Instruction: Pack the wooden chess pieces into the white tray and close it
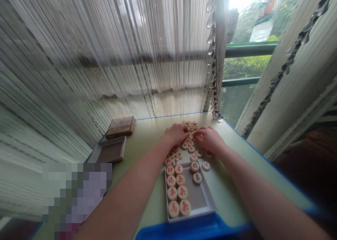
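Round wooden pieces point(191, 149) with red or black characters lie in a loose pile on the pale green table. My left hand point(177, 134) is over the pile's left part, fingers bent and pointing right; what its fingertips hold, if anything, is too small to tell. Facing it, my right hand point(207, 137) touches the right part of the pile with curled fingers, their tips partly hidden. Nearer to me stands a shallow white tray point(191, 215). Two columns of red-marked pieces point(182, 192) fill its left side, and two black-marked pieces point(197, 178) sit toward its upper right.
A patterned box point(120, 126) lies at the table's back left, with another shallow open tray point(112, 150) just in front of it. A blue object point(184, 229) is at the near edge. String curtains point(147, 50) and a window with green rails point(247, 50) stand behind the table point(147, 134).
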A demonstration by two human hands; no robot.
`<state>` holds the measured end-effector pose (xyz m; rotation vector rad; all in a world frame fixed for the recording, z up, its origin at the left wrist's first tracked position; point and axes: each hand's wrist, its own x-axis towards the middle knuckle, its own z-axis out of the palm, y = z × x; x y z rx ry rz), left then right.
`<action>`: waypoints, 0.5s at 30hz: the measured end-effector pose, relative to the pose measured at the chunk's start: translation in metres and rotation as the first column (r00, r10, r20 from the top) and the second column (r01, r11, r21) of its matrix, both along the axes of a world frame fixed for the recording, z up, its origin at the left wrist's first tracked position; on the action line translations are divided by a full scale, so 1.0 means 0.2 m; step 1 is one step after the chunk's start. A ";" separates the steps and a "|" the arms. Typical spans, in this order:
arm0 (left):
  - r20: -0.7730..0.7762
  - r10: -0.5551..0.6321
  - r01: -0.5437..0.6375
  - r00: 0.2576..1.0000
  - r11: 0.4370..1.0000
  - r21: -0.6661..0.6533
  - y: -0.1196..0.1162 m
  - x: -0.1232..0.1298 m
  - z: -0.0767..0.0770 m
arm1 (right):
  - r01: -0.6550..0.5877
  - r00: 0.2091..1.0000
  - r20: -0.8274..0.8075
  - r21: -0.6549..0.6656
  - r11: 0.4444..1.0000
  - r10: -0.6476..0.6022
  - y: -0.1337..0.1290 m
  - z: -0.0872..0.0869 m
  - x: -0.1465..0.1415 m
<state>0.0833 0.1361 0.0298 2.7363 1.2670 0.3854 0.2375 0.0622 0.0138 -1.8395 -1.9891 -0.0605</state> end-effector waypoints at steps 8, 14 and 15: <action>0.069 -0.010 0.009 0.998 1.000 0.006 0.00 0.00 -0.03 | -0.029 1.000 -0.012 -0.022 0.999 0.028 -0.02 0.00 -0.01; 0.074 0.010 -0.008 0.997 1.000 -0.028 0.00 0.00 -0.02 | -0.022 0.999 -0.047 -0.035 0.999 0.020 -0.02 0.02 -0.01; 0.087 0.022 -0.018 0.996 0.999 -0.043 0.00 -0.01 -0.01 | -0.017 0.998 -0.060 -0.036 0.999 0.015 -0.02 0.02 -0.01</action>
